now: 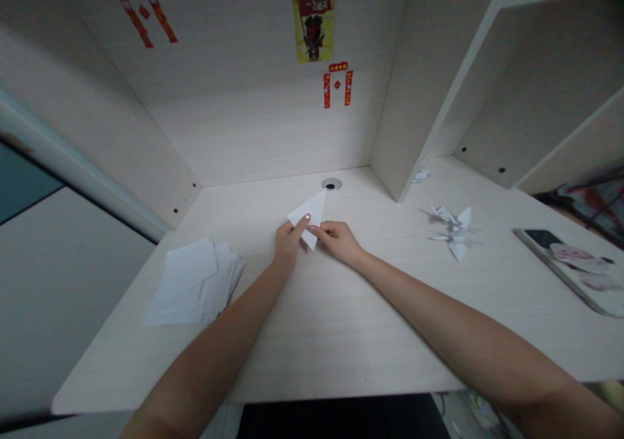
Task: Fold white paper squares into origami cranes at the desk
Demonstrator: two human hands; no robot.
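A white sheet folded into a triangle point(311, 212) lies on the pale wooden desk point(341, 309), pointing toward the back. My left hand point(287, 240) presses its near left edge with the forefinger stretched along the paper. My right hand point(340, 239) pinches the near corner of the same sheet, fingers curled. Both hands meet at the desk's middle.
A stack of white paper sheets point(195, 283) lies at the left. Folded paper cranes point(453, 231) sit to the right, a smaller one point(421, 175) by the shelf divider. A phone in a printed case point(575, 270) lies far right. A cable hole point(331, 183) is at the back.
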